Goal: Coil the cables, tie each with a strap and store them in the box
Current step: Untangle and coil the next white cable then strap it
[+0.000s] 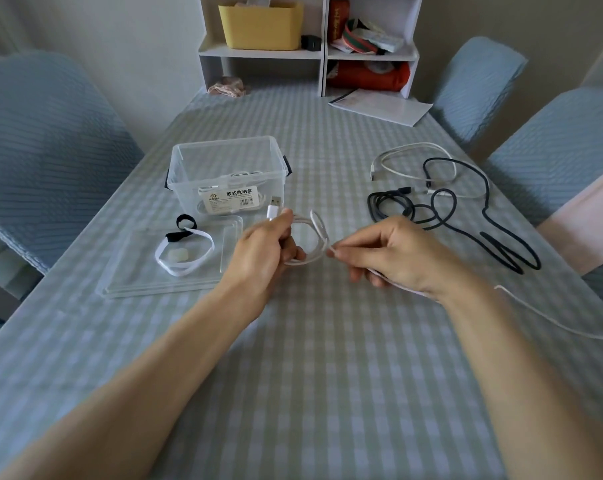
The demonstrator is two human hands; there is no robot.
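Here the left hand (263, 245) grips a small coil of thin white cable (310, 242), its USB plug sticking up past the thumb. The right hand (393, 252) pinches the same cable just beside the coil; the loose tail runs under the palm and off across the checked tablecloth (327, 358) to the right. Left of the hands lies a flat clear plastic lid (126, 282) carrying white and black straps (184, 251). Behind it stands the clear plastic storage box (227, 174), with white cable inside. Well apart, on the right, lie a loose black cable (490, 216) and another white cable (407, 161).
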